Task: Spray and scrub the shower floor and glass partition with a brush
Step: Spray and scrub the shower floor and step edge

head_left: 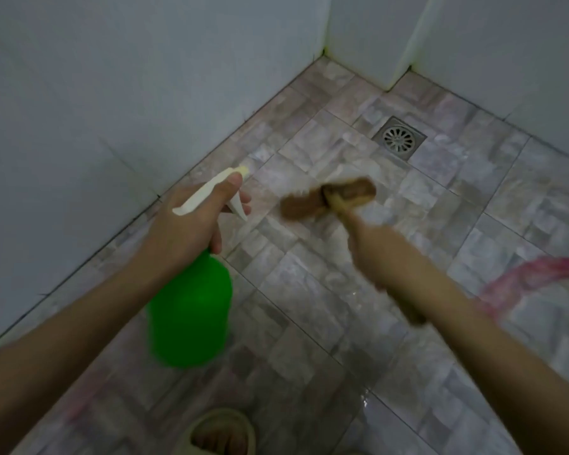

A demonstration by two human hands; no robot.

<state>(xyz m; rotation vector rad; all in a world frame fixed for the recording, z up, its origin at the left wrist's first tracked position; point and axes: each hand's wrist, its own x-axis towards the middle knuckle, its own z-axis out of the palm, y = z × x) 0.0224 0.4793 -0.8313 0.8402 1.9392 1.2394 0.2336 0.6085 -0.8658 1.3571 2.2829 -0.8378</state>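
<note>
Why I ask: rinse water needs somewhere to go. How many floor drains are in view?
1. The floor drain sits in the tiled floor near the far corner, beyond the brush. Another could be hidden or out of frame.

**Shower corner, dim light**

Pale plain walls meet at far corner; a boxed-out section juts fwd on rt. Tiled floor: mottled grey-pink stone pattern, dark grout. Square metal drain w/ round grate nr that corner. Wet sheen btm rt.
</note>
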